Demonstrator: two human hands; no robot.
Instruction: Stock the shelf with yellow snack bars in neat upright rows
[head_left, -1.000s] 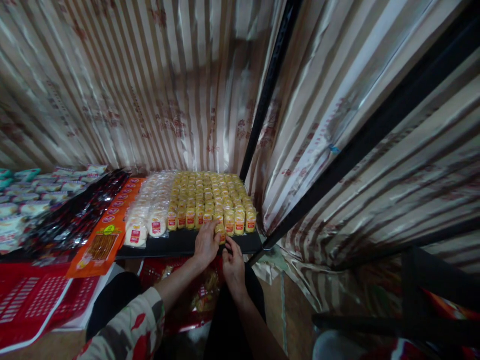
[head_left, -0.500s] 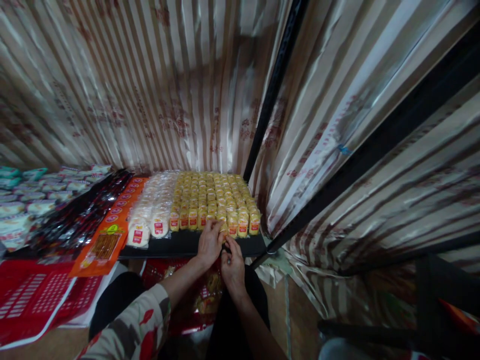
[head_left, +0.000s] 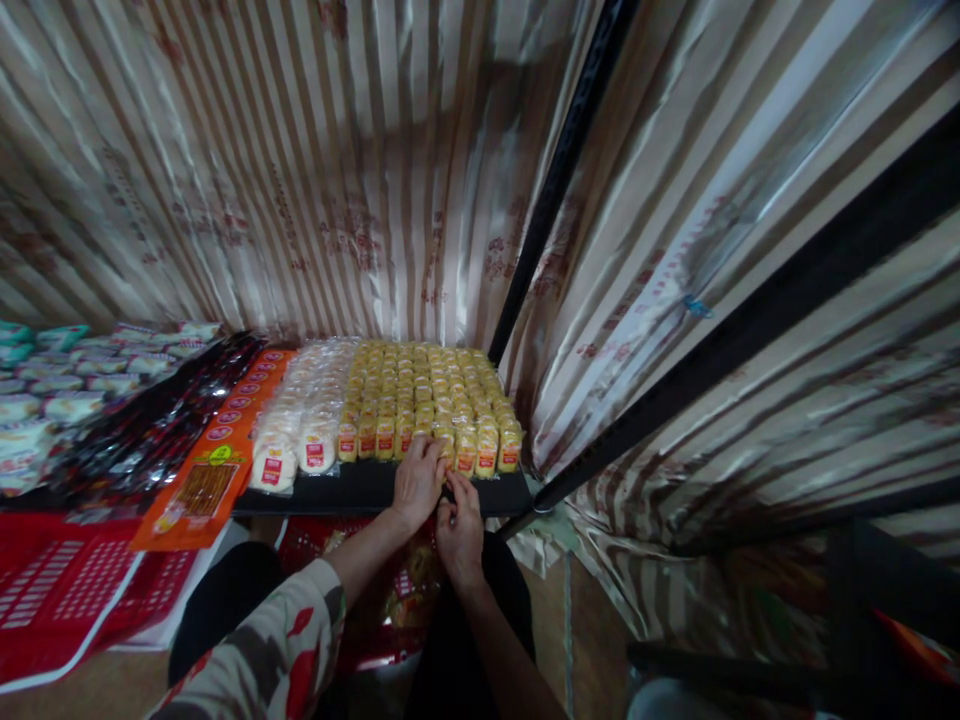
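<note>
Rows of small yellow snack packets [head_left: 427, 390] with red labels stand on a black shelf [head_left: 352, 490]. My left hand [head_left: 417, 482] rests on the front row, its fingers curled over a yellow packet there. My right hand [head_left: 459, 525] is just right of it and a little nearer to me, its fingers pinched at the shelf's front edge; what they pinch is too small to make out. Both hands touch or nearly touch each other.
White round packets [head_left: 300, 430] lie left of the yellow ones, then orange packs [head_left: 217, 460], black packs [head_left: 150, 430] and pale packs [head_left: 45, 400]. A red basket [head_left: 67, 590] sits lower left. Striped curtains hang behind, and black frame posts [head_left: 555, 190] stand to the right.
The view has shifted a little. Both hands have edged slightly up towards the front row of yellow packets; otherwise they stay together at the shelf edge.
</note>
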